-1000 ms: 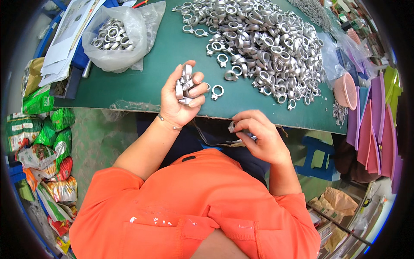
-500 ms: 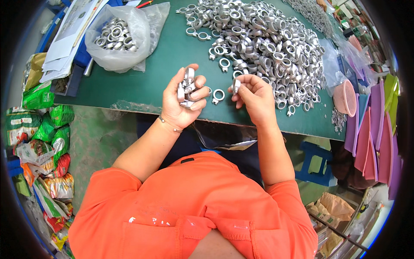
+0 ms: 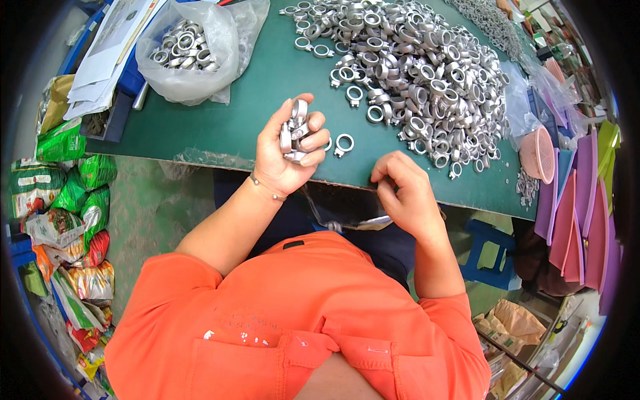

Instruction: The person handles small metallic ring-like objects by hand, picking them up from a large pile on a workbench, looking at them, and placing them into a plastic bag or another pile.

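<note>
My left hand (image 3: 288, 148) is raised over the table's near edge, its fingers wrapped around several silver metal ring clamps (image 3: 299, 110). A loose ring clamp (image 3: 344, 145) lies on the green table just right of that hand, and another is partly hidden behind its fingers. My right hand (image 3: 405, 193) is at the table edge with its fingers curled in; no ring shows between thumb and forefinger. Below the edge, a small grey shape (image 3: 334, 227) sits against the dark gap, too blurred to name. A large heap of ring clamps (image 3: 427, 80) covers the table beyond my right hand.
A clear plastic bag (image 3: 180, 83) with more rings stands at the far left, beside papers (image 3: 110, 57). Grey chain (image 3: 487, 23) lies at the far right, near a pink basket (image 3: 537, 155). A blue stool (image 3: 489, 257) is under the table's right side.
My right hand has drawn back and down from the tabletop to its edge. The ring clamp it pinched is no longer visible in its fingers. My left hand keeps its handful of rings.
</note>
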Demonstrator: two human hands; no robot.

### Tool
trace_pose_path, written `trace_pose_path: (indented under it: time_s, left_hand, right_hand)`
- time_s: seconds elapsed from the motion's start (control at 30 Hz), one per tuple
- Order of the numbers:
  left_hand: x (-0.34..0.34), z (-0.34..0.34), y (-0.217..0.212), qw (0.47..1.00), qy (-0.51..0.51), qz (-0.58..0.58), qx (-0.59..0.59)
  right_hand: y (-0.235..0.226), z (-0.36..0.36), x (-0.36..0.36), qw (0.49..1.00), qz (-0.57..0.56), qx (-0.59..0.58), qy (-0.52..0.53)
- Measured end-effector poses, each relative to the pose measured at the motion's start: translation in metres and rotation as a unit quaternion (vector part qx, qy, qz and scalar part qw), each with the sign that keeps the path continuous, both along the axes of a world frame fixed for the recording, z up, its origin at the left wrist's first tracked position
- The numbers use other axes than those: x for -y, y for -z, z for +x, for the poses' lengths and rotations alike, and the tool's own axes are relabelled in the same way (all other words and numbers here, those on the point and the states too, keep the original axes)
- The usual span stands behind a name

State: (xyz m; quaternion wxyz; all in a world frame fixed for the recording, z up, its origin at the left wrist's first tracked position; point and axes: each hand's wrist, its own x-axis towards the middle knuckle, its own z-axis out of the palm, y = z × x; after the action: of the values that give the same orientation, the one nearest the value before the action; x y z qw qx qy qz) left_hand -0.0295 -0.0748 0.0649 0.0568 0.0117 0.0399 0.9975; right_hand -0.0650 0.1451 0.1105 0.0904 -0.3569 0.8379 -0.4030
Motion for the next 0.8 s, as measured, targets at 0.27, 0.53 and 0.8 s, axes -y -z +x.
trace_pose_path:
  time_s: [0.27, 0.53, 0.8]
  left_hand:
    - [0.000, 0.002, -0.003, 1.000, -0.009, -0.007, 0.003]
    - [-0.002, 0.000, 0.000, 1.000, -0.003, 0.005, 0.003]
    - [0.001, 0.001, 0.000, 1.000, -0.003, 0.007, -0.006]
  right_hand:
    - [0.022, -0.017, 0.046, 0.987, -0.068, -0.147, -0.023]
    - [0.027, -0.003, 0.022, 0.855, -0.360, 0.374, -0.006]
    - [0.007, 0.009, -0.004, 0.984, -0.052, 0.150, -0.087]
